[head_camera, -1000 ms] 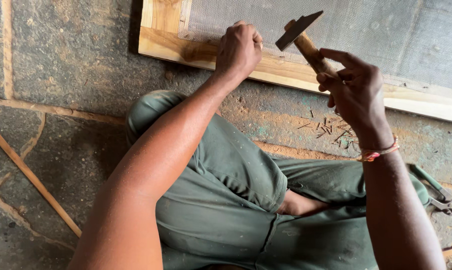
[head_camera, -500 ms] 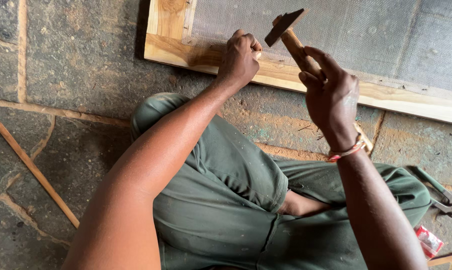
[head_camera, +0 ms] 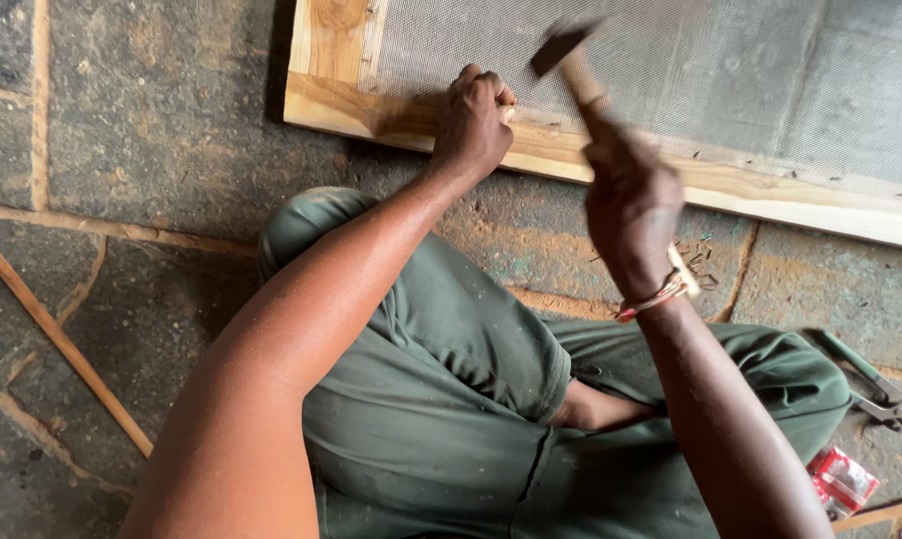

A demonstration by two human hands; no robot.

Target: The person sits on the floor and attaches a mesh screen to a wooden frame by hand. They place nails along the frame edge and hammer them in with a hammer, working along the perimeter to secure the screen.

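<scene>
You've got pliers lying by your knee, a small red packet nearby, and a thin wooden strip across the stone floor.

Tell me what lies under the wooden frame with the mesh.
The wooden frame rests on a stone-slab floor, which shows grey through the wire mesh. The left hand presses on the rail; whatever it pinches there is hidden.

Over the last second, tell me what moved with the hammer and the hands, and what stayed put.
The right hand has kept its grip on the hammer and swung it left, its head now closer to the left hand, blurred with motion. Nothing was picked up or released. The left hand stays pressed on the wooden frame at the edge of the mesh; the pliers on the stone floor lie as before.
</scene>
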